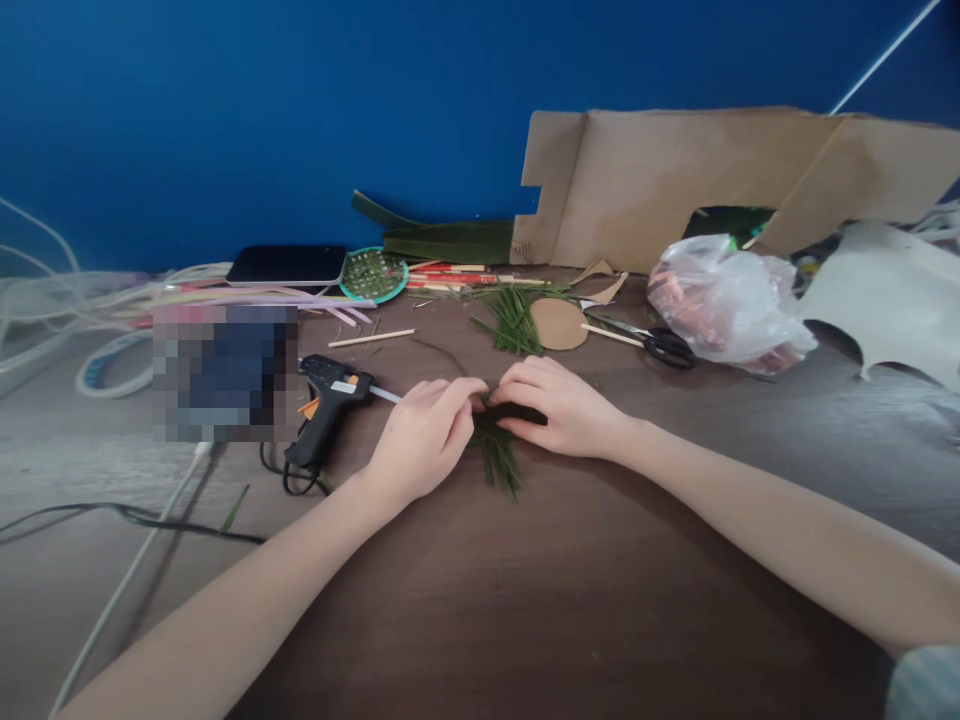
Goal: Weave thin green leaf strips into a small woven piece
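Between my two hands is a small bundle of green leaf strips (498, 462), its loose ends fanning out toward me on the dark table. My left hand (427, 430) has its fingers bent and closed at the bundle's upper left. From the other side my right hand (559, 405) pinches at the same bundle, thumb below and fingers above. The fingertips nearly meet and hide the middle of the bundle. Just beyond them lies another pile of cut green strips (511, 318), beside a round cardboard disc (559, 324).
A black glue gun (330, 400) with its cord lies left of my hands. Behind are a phone (287, 265), a green-rimmed round dish (375, 275) and long leaves (450, 242). Scissors (667, 346), a plastic bag (731, 300) and standing cardboard (675, 190) are at right.
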Available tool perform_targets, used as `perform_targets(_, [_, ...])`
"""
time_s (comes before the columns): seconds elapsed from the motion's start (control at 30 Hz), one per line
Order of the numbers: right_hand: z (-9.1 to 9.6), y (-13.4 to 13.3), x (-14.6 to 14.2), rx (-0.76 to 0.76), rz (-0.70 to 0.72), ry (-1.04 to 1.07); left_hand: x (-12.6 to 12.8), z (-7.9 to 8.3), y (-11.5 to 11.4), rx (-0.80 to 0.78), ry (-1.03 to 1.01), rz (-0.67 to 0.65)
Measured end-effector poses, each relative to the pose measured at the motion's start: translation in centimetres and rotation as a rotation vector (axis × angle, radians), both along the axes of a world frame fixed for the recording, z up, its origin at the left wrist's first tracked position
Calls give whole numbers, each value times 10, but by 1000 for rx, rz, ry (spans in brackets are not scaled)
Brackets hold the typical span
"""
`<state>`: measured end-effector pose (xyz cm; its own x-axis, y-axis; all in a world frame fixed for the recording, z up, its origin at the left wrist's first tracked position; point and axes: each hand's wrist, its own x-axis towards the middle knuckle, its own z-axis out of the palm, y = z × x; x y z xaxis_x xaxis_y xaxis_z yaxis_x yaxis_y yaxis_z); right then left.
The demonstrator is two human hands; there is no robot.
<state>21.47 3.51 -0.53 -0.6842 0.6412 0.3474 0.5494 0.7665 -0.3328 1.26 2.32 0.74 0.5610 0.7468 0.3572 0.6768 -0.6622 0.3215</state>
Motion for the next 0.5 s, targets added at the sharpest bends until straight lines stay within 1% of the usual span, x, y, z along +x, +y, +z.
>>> perform_targets(0.17, [0, 1, 0, -61, -8, 15, -1, -1, 0, 13, 1, -11])
perform_targets(0.3, [1, 0, 0, -82, -20, 55, -2, -1, 1, 54, 18, -34])
perform_targets(0.5, [6, -2, 2, -110, -166, 165, -1, -1, 2, 78, 41, -40])
